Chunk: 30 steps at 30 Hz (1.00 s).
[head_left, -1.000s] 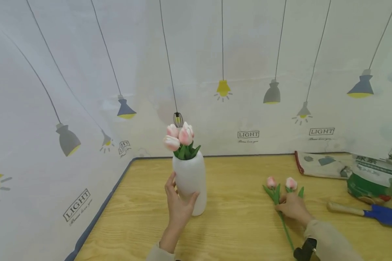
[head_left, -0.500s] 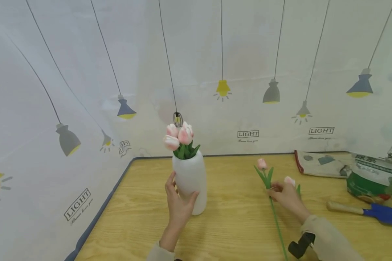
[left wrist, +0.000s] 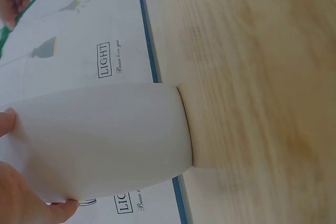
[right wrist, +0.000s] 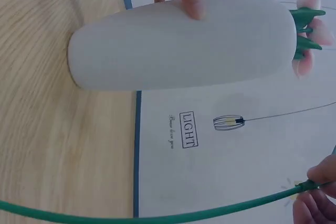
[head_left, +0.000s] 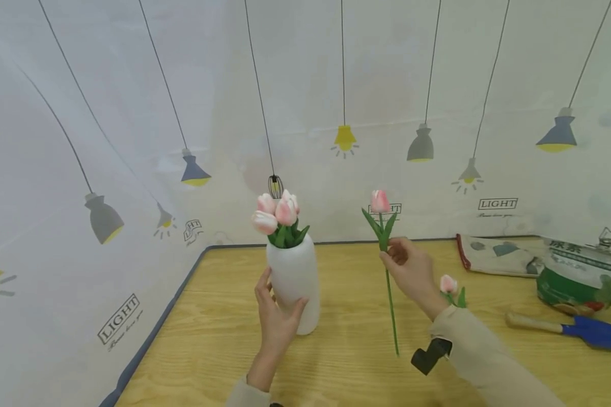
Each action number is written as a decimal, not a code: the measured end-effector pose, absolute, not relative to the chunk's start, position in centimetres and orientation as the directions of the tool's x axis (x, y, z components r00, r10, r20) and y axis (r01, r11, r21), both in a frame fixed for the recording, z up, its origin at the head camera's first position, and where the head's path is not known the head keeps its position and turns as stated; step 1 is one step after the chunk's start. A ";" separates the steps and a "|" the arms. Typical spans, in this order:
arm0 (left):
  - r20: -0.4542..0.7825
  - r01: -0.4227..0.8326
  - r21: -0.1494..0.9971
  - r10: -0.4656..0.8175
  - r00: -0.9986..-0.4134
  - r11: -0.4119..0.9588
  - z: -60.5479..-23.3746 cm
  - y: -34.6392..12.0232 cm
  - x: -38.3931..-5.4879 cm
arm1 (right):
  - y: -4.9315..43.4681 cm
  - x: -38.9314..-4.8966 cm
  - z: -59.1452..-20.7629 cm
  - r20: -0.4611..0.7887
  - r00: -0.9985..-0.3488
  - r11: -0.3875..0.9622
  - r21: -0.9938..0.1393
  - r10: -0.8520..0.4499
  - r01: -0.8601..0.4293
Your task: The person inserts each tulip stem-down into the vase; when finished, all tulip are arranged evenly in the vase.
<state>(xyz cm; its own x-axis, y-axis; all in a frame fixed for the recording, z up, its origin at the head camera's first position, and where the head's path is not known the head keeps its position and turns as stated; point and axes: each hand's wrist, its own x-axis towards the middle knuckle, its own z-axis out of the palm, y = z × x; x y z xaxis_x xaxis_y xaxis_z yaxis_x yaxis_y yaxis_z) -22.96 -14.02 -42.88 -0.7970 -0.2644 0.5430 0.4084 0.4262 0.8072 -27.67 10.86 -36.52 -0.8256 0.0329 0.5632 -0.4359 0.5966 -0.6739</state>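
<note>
A tall white vase (head_left: 294, 282) stands upright on the wooden table with several pink-and-white tulips (head_left: 285, 212) in its mouth. My left hand (head_left: 277, 325) grips the vase's side, thumb toward the front right and fingers round the left; the left wrist view shows the vase (left wrist: 105, 135) with its base on the table. To the right of the vase, my right hand (head_left: 412, 271) pinches a single tulip (head_left: 380, 202) by its stem just below the leaves. That tulip is upright, its green stem (right wrist: 157, 219) hanging free below the fingers. Another tulip (head_left: 448, 284) lies on the table, partly hidden by the right arm.
At the right lie a blue trowel (head_left: 596, 333) with a wooden handle, a green-and-white bag (head_left: 575, 282) and a folded printed cloth (head_left: 499, 255) with a red edge. A wall covering (head_left: 305, 85) printed with lamps borders the table (head_left: 346, 373) at the back and left.
My right hand has lifted one tulip off the table and carried it up and left, nearer the vase. The other tulip stays behind. My left hand keeps its hold on the vase.
</note>
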 end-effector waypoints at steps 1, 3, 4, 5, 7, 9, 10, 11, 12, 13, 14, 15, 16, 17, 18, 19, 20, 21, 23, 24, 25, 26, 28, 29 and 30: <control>0.541 0.406 0.809 -0.266 -0.798 0.426 -42.9 -14.0 -23.0 | 10.5 -27.6 -36.1 0.603 -0.797 0.591 -0.655 0.031 -0.472; 0.539 0.406 0.811 -0.268 -0.798 0.422 -42.9 -14.0 -23.0 | 9.8 -27.6 -35.2 0.664 -0.748 0.570 -0.622 0.021 -0.536; 0.537 0.404 0.812 -0.269 -0.799 0.421 -42.9 -14.0 -23.0 | 9.5 -27.6 -34.8 0.688 -0.725 0.564 -0.605 0.016 -0.562; 0.537 0.403 0.811 -0.268 -0.800 0.424 -43.0 -14.0 -23.0 | 9.2 -27.7 -34.3 0.709 -0.705 0.557 -0.589 0.009 -0.585; 0.537 0.401 0.811 -0.268 -0.800 0.426 -43.0 -14.1 -23.1 | 8.7 -27.7 -33.3 0.741 -0.672 0.536 -0.564 -0.007 -0.628; 0.535 0.400 0.812 -0.267 -0.802 0.424 -43.0 -14.1 -23.1 | 8.3 -27.8 -32.2 0.772 -0.636 0.522 -0.535 -0.018 -0.665; 0.534 0.400 0.813 -0.267 -0.803 0.424 -43.1 -14.1 -23.1 | 8.1 -27.8 -31.5 0.787 -0.617 0.509 -0.523 -0.020 -0.684; 0.533 0.399 0.813 -0.266 -0.803 0.423 -43.1 -14.1 -23.0 | 7.9 -27.8 -30.8 0.803 -0.595 0.492 -0.511 -0.017 -0.705; 0.529 0.396 0.816 -0.265 -0.806 0.421 -43.1 -14.2 -23.0 | 7.7 -27.9 -30.0 0.820 -0.573 0.476 -0.499 -0.012 -0.724; 0.528 0.395 0.815 -0.264 -0.807 0.423 -43.1 -14.2 -23.0 | 7.5 -27.9 -29.1 0.833 -0.553 0.459 -0.490 -0.003 -0.741; 0.526 0.394 0.817 -0.263 -0.809 0.421 -43.1 -14.2 -22.9 | 7.3 -27.8 -28.2 0.846 -0.533 0.437 -0.483 0.009 -0.759; 0.525 0.394 0.817 -0.261 -0.810 0.421 -43.1 -14.2 -22.9 | 7.0 -27.8 -27.2 0.857 -0.515 0.409 -0.478 0.023 -0.777; 0.524 0.394 0.817 -0.258 -0.811 0.422 -43.2 -14.2 -22.9 | 6.8 -27.7 -26.2 0.868 -0.495 0.377 -0.471 0.036 -0.798; 0.525 0.395 0.816 -0.256 -0.811 0.422 -43.2 -14.2 -22.8 | 6.6 -27.6 -25.2 0.876 -0.479 0.342 -0.466 0.053 -0.816; 0.527 0.397 0.815 -0.252 -0.812 0.423 -43.2 -14.2 -22.8 | 6.4 -27.4 -24.2 0.881 -0.469 0.298 -0.467 0.068 -0.833; 0.529 0.401 0.813 -0.250 -0.811 0.422 -43.2 -14.2 -22.8 | 6.2 -27.3 -23.2 0.885 -0.459 0.249 -0.464 0.082 -0.850; 0.533 0.406 0.811 -0.247 -0.809 0.422 -43.2 -14.2 -22.8 | 6.0 -27.1 -22.4 0.889 -0.448 0.202 -0.457 0.094 -0.866; 0.537 0.411 0.809 -0.246 -0.807 0.420 -43.2 -14.2 -22.8 | 5.7 -26.9 -21.6 0.893 -0.438 0.156 -0.449 0.105 -0.880; 0.547 0.419 0.804 -0.248 -0.800 0.422 -43.2 -14.2 -22.9 | 5.3 -26.6 -20.4 0.900 -0.419 0.075 -0.429 0.117 -0.900; 0.552 0.424 0.801 -0.247 -0.796 0.422 -43.2 -14.2 -22.9 | 5.1 -26.5 -19.9 0.903 -0.412 0.045 -0.419 0.119 -0.907; 0.557 0.429 0.798 -0.247 -0.793 0.423 -43.2 -14.2 -23.0 | 4.8 -26.4 -19.5 0.908 -0.401 0.025 -0.406 0.119 -0.913; 0.562 0.435 0.795 -0.246 -0.790 0.422 -43.3 -14.2 -23.1 | 4.6 -26.3 -19.2 0.912 -0.393 0.014 -0.397 0.119 -0.918; 0.568 0.443 0.791 -0.240 -0.787 0.421 -43.3 -14.3 -23.1 | 4.1 -26.3 -18.9 0.919 -0.379 0.003 -0.382 0.112 -0.924; 0.572 0.448 0.789 -0.236 -0.785 0.421 -43.3 -14.4 -23.1 | 3.8 -26.4 -18.9 0.920 -0.378 -0.001 -0.380 0.107 -0.925; 0.575 0.451 0.786 -0.233 -0.784 0.422 -43.4 -14.5 -23.1 | 3.5 -26.5 -18.9 0.920 -0.379 0.001 -0.381 0.098 -0.925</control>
<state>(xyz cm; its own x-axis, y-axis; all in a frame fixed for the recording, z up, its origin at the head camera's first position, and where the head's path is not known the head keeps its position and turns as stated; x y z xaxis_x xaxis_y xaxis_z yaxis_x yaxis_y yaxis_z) -23.14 -14.46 -43.37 -0.7842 -0.2326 0.5752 0.4513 0.4224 0.7861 -26.46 3.54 -18.90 -0.3790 0.0979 0.9202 -0.9246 0.0013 -0.3810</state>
